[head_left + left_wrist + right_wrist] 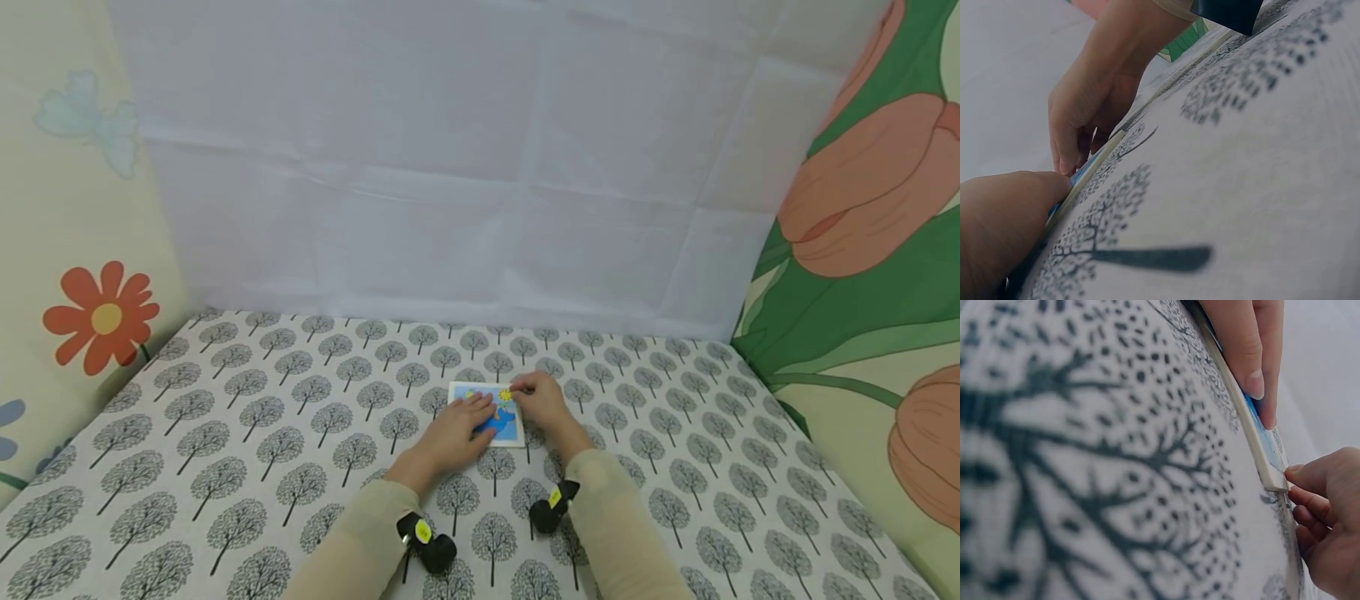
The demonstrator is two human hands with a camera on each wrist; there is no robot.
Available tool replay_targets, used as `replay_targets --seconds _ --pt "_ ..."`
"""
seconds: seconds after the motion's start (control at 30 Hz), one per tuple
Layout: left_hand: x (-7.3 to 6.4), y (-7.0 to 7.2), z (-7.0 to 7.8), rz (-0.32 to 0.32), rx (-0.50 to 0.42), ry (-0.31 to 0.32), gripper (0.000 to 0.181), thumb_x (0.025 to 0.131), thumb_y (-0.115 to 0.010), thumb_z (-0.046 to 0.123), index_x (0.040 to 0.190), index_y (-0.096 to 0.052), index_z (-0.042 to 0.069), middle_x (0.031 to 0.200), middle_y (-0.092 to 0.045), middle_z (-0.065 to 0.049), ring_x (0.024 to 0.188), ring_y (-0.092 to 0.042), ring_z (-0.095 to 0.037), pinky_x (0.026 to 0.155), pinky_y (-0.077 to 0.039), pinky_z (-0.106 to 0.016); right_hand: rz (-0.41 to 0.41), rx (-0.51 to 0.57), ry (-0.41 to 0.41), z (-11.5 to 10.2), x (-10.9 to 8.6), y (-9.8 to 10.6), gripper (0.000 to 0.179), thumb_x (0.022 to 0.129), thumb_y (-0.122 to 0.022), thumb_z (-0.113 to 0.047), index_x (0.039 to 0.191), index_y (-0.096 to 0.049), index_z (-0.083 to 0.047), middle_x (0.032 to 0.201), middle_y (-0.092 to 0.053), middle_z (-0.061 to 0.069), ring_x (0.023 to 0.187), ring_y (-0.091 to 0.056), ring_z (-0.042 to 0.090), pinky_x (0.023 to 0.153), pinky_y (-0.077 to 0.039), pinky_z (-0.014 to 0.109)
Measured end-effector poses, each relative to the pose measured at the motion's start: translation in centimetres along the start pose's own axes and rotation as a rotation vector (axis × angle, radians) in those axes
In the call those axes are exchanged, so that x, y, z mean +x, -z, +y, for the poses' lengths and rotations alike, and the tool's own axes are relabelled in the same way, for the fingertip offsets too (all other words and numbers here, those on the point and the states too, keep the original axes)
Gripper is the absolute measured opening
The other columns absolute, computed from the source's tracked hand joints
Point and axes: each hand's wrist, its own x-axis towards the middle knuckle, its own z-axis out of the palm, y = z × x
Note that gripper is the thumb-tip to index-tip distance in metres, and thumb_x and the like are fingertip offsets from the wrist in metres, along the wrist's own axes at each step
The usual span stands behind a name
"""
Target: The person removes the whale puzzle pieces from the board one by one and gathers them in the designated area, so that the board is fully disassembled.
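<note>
A small square picture board with a white border lies on the tree-print cloth. Its blue picture shows a yellow sun near the top right corner. My left hand rests across the board's left part with fingers stretched out, covering much of the picture. At the right edge, by the sun, my right hand pinches the board between thumb and curled index finger. The right wrist view shows the thumb on the pale rim, with the other fingers curled below. From the left wrist view, the right hand reaches down at the board's far end.
The tree-print cloth covers the whole table. Behind it hangs a white sheet. Flower-patterned curtains stand at both sides. Black wrist cameras with yellow labels are strapped over both pale sleeves.
</note>
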Motion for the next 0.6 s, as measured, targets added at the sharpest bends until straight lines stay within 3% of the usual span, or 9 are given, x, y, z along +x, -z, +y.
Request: replay_targets --seconds 0.6 --pt "0.1 -0.09 -0.15 -0.009 0.007 0.004 0.045 0.089 -0.046 0.028 0.124 -0.045 -0.001 0.131 -0.037 -0.013 0.122 -0.029 -0.028 0.1 -0.019 -0.042 -0.058 -0.079 0.01 0.13 0.57 -0.24 0.014 0.077 -0.06 -0.003 0.09 -0.061 0.003 0.091 -0.052 0.012 0.085 -0.049 0.025 0.074 -0.044 0.036"
